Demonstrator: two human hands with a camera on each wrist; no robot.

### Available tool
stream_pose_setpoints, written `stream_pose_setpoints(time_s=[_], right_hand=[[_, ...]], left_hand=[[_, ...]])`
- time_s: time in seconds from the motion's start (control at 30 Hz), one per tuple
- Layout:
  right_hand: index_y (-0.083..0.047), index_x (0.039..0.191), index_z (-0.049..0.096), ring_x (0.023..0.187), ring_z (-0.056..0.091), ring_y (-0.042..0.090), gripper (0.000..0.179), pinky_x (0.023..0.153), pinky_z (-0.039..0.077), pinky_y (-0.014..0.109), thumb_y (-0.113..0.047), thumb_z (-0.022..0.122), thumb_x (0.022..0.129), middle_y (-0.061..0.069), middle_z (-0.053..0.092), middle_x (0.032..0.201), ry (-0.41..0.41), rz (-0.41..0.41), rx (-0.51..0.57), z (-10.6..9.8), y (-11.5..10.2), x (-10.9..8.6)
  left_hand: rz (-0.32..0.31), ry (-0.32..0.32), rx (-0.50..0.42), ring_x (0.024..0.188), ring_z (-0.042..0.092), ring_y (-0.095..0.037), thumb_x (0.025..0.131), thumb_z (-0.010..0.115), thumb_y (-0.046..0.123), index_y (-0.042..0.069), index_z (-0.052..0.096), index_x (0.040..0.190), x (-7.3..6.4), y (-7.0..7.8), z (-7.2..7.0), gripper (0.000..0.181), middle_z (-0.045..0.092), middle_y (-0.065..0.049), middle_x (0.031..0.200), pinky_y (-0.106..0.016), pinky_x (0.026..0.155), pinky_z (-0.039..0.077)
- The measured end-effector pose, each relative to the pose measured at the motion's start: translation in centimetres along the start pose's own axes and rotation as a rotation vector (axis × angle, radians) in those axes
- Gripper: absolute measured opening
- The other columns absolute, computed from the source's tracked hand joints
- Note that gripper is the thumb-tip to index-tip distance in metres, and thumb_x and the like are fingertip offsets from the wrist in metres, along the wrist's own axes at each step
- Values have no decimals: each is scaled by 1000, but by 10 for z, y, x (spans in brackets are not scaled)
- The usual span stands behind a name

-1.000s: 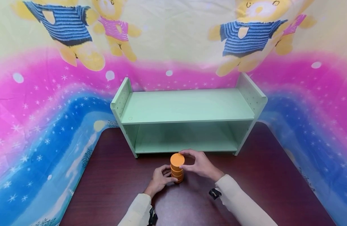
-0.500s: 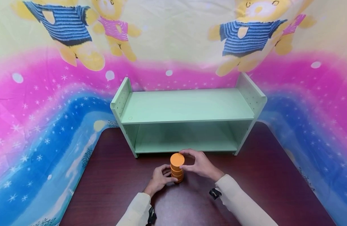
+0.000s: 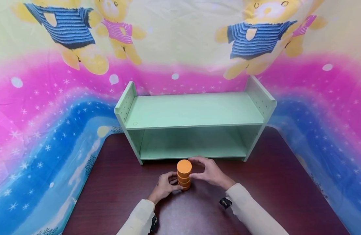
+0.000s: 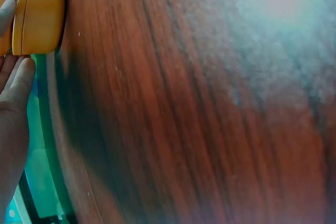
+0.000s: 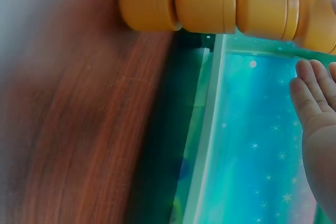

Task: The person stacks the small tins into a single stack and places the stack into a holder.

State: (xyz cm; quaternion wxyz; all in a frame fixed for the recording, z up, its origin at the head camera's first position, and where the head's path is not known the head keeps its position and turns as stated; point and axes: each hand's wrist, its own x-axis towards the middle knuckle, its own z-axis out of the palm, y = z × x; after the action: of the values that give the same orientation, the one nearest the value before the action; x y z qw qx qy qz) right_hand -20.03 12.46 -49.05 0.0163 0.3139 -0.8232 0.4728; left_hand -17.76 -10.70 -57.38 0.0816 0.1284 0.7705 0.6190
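Several orange round jars stand stacked upright on the dark wooden table; the top jar [image 3: 184, 167] shows its flat lid in the head view. My left hand [image 3: 165, 186] holds the lower part of the stack, thumb in front and fingers round the left side. The bottom jar [image 4: 41, 20] appears at the upper left of the left wrist view. On the right side of the stack is my right hand [image 3: 210, 171], its thumb and forefinger spread at the edge of the top jar. In the right wrist view the jars [image 5: 206, 2] lie in line with slight offsets.
Behind the stack stands a pale green two-tier shelf [image 3: 195, 111] with raised side panels. The wooden table [image 3: 121, 202] reaches out to both sides. A cloth backdrop [image 3: 176, 39] with printed bears surrounds it.
My right thumb and forefinger have loosened and shifted slightly right from the top jar. The left thumb has slid back a little. The stack stays in place.
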Motion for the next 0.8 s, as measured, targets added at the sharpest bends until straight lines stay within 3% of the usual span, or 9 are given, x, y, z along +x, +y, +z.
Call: stream_pose_setpoints(time_s=[0.33, 0.57, 0.8], right_hand=[[-9, 120, 59, 107, 58, 25, 59, 90, 49, 46, -22, 84, 68, 4, 63, 115, 12, 58, -80, 4, 13, -12], [-8, 121, 60, 111, 56, 21, 60, 94, 47, 42, -26, 84, 69, 3, 62, 118, 8, 96, -132, 10, 26, -22], [-6, 119, 61, 109, 57, 21, 57, 92, 48, 43, -20, 84, 69, 5, 63, 116, 5, 116, -120, 19, 36, -32]], left_hand=[[5, -3, 45, 101, 62, -29, 66, 83, 3, -5, 58, 114, 0, 0, -1, 54, 60, -19, 113, -28, 82, 54], [9, -6, 88, 100, 62, -29, 67, 83, 7, -3, 59, 113, 1, 1, -3, 53, 61, -18, 113, -28, 80, 55], [26, -14, 80, 98, 63, -28, 65, 84, 5, -3, 59, 110, 3, 1, -3, 52, 61, -17, 110, -26, 80, 55]])
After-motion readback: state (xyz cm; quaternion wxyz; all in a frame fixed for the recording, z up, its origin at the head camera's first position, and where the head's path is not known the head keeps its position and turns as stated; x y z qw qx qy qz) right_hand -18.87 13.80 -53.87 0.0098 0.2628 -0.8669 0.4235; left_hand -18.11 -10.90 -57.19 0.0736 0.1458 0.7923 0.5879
